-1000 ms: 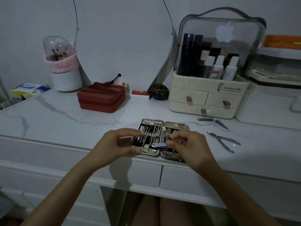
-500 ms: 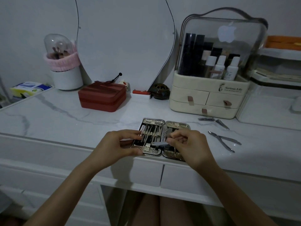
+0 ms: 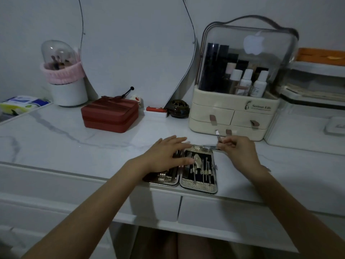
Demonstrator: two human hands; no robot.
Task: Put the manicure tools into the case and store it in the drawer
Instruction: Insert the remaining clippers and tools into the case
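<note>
A dim room with a white marble-veined vanity top [image 3: 56, 139] set against a pale wall, a curved mirror [image 3: 134, 43] leaning behind it. The largest thing on the top is a cream cosmetics organiser [image 3: 235, 116] at back right, with a clear domed lid, bottles inside and small drawers with brown pulls. Left of it sits a dark red zip box [image 3: 110, 115], and further left a white brush holder [image 3: 69, 90] with a pink band and clear dome. Two white drawer fronts [image 3: 220, 212] show under the front edge.

The manicure case [image 3: 198, 171] lies open flat at the front edge of the top, both halves up, slim metal tools strapped into the right half. The left hand [image 3: 164, 156] lies spread over the left half, fingers straight and pressing down, thumb reaching onto the right half. The right hand [image 3: 240, 152] hovers just past the case's far right corner, fingers curled, pinching a thin metal tool [image 3: 217, 136] whose flat tip points up; a second shiny piece pokes out leftward beneath its fingers
</note>
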